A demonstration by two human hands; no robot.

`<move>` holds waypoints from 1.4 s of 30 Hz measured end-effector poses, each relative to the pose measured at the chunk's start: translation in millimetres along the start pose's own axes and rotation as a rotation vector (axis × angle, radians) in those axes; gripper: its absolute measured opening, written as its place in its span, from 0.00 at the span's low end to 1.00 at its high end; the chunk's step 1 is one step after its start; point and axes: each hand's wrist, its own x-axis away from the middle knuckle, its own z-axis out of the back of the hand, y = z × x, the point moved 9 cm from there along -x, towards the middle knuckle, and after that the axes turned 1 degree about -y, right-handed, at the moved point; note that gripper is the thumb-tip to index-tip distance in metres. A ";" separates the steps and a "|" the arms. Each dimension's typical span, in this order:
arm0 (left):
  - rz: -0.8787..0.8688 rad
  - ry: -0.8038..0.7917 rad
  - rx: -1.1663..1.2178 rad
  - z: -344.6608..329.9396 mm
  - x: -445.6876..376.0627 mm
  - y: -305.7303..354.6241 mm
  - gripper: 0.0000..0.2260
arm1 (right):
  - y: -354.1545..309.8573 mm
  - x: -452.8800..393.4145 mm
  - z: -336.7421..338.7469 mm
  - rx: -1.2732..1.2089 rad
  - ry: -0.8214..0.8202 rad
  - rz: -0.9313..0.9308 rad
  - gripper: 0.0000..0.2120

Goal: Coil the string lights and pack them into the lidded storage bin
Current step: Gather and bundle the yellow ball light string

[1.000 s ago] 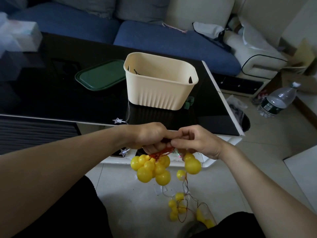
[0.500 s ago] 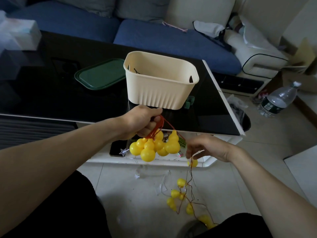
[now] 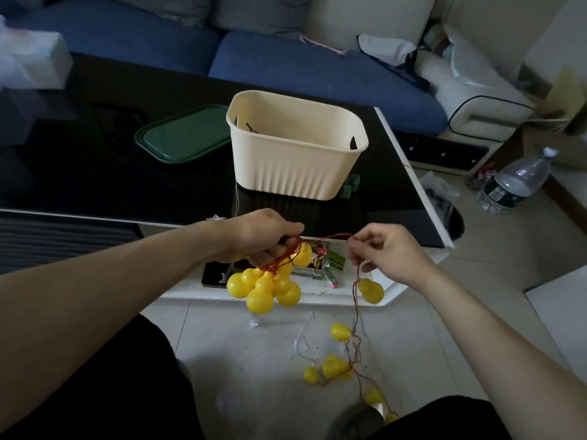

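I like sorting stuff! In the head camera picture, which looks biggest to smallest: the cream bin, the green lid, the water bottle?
1. cream bin
2. green lid
3. water bottle
The bottle lies farther off, so its true size is unsure.

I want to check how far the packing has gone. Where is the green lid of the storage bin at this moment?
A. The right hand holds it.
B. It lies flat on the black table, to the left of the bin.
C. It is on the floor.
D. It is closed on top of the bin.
B: the green lid lies flat on the black table left of the open storage bin.
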 end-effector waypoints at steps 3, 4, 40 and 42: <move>0.010 -0.056 -0.041 -7.6 0.0 -1.4 0.21 | 24.1 -0.1 -17.6 0.180 -0.170 -0.130 0.06; 0.008 -0.064 -0.044 -8.6 0.0 -1.2 0.21 | 33.4 0.4 -21.3 0.220 -0.203 -0.181 0.06; -0.235 0.065 0.163 2.8 10.2 20.8 0.19 | 78.7 5.1 -73.0 0.414 -0.459 -0.316 0.07; -0.235 0.065 0.163 2.4 10.5 21.4 0.19 | 78.8 5.8 -72.7 0.407 -0.451 -0.322 0.07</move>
